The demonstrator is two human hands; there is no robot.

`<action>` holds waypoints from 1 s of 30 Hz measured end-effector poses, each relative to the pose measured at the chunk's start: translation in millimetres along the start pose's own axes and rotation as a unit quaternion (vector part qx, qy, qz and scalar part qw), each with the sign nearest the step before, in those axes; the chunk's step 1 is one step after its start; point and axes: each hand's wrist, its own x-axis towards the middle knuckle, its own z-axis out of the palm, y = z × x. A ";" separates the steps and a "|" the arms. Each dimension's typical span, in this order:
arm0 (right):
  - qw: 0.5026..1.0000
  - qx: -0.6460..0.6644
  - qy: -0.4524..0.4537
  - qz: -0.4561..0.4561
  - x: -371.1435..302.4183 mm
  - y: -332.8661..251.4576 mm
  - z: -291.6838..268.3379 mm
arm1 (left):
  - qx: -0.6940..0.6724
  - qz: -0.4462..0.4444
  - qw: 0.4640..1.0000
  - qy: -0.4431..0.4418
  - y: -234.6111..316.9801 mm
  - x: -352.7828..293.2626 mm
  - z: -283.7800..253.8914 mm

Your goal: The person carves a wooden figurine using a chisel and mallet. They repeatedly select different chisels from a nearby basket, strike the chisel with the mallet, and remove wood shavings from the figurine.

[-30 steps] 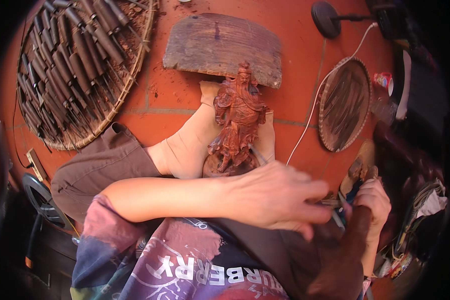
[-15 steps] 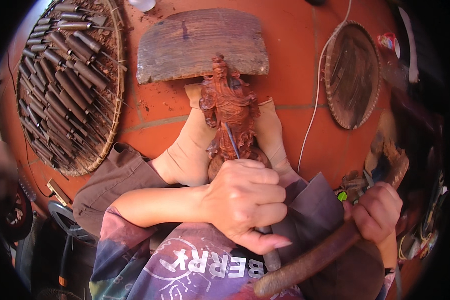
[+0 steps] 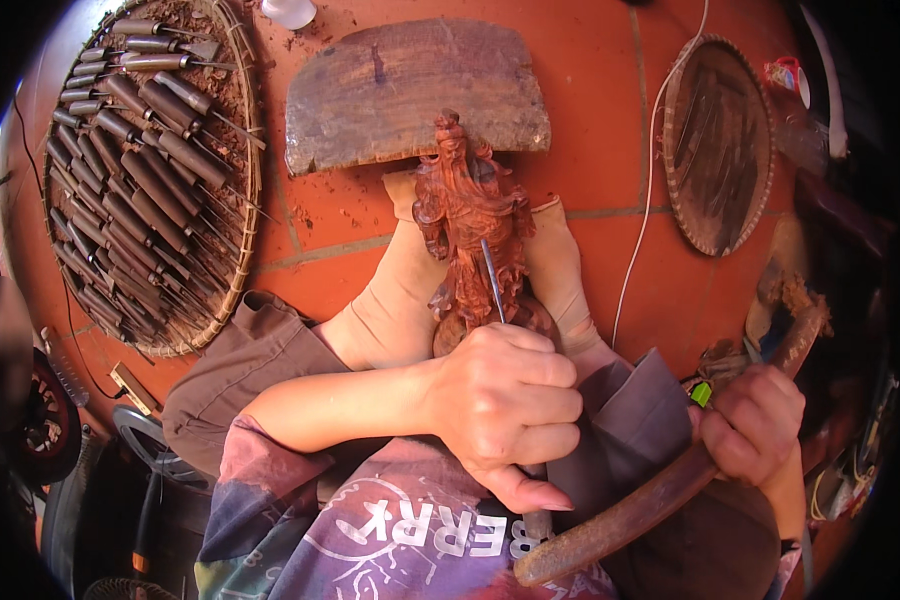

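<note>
A reddish-brown carved wooden figure point(image 3: 465, 200) in flowing robes stands between my feet on its rounded base. My left hand point(image 3: 515, 410) is closed around a chisel point(image 3: 492, 277), its thin metal blade angled against the figure's robe below the waist. The chisel's handle end shows beneath that hand, near my shirt. My right hand point(image 3: 752, 425) grips a curved wooden club point(image 3: 630, 515) near its upper part. The club's thick end lies close to the end of the chisel handle; whether they touch I cannot tell.
A round woven basket point(image 3: 251, 230) full of wooden-handled chisels is at the left. Beyond the figure lies a curved wooden board point(image 3: 410, 90). On the right are a shallow woven tray point(image 3: 771, 150) with thin tools and a white cable point(image 3: 653, 150) across the tiled floor.
The whole view has shifted slightly. The chisel's tip has moved a little to the right across the figure's robe. Both hands keep their grips.
</note>
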 end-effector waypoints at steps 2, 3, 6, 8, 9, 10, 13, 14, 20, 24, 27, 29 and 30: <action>1.000 -0.007 -0.010 0.013 0.4 -4.5 -3.8 | -0.014 0.009 1.000 -0.001 -4.6 -0.5 1.4; 1.000 -0.011 -0.016 0.020 0.6 -6.8 -5.8 | -0.022 0.013 1.000 0.001 -7.1 -0.7 2.8; 1.000 0.008 -0.012 0.002 1.4 0.5 1.8 | 0.005 0.021 1.000 -0.004 -9.7 -7.7 1.2; 1.000 0.005 -0.020 0.012 1.1 -2.7 -1.0 | -0.002 0.035 0.999 0.000 -13.9 -7.9 3.3; 1.000 0.004 -0.023 0.017 1.0 -4.2 -2.4 | -0.007 0.038 0.999 0.005 -15.3 -7.4 4.3; 1.000 0.006 -0.026 0.018 1.0 -3.9 -2.2 | -0.006 0.039 0.999 0.008 -15.8 -7.7 4.3; 0.999 0.007 -0.029 0.019 0.9 -3.2 -1.7 | -0.001 0.033 0.999 0.000 -17.0 -8.8 4.1; 0.999 0.006 -0.028 0.020 1.0 -3.2 -0.9 | -0.001 0.032 1.000 -0.001 -17.1 -9.2 4.2; 0.999 0.005 -0.032 0.026 2.1 -4.3 -0.9 | -0.006 0.021 1.000 -0.004 -17.8 -10.4 4.5; 0.999 0.004 -0.041 0.029 1.7 -4.4 -1.5 | -0.013 0.000 1.000 -0.009 -15.3 -8.3 2.8; 0.999 0.006 -0.038 0.035 3.9 -5.6 -2.8 | -0.018 -0.016 1.000 -0.003 -13.5 -4.3 3.0; 1.000 -0.013 -0.019 0.002 1.4 -5.8 -6.6 | -0.018 -0.022 1.000 0.004 -12.6 -2.0 2.2; 1.000 -0.023 -0.010 -0.014 0.5 -6.0 -8.0 | -0.018 -0.025 1.000 0.004 -12.4 -0.9 1.1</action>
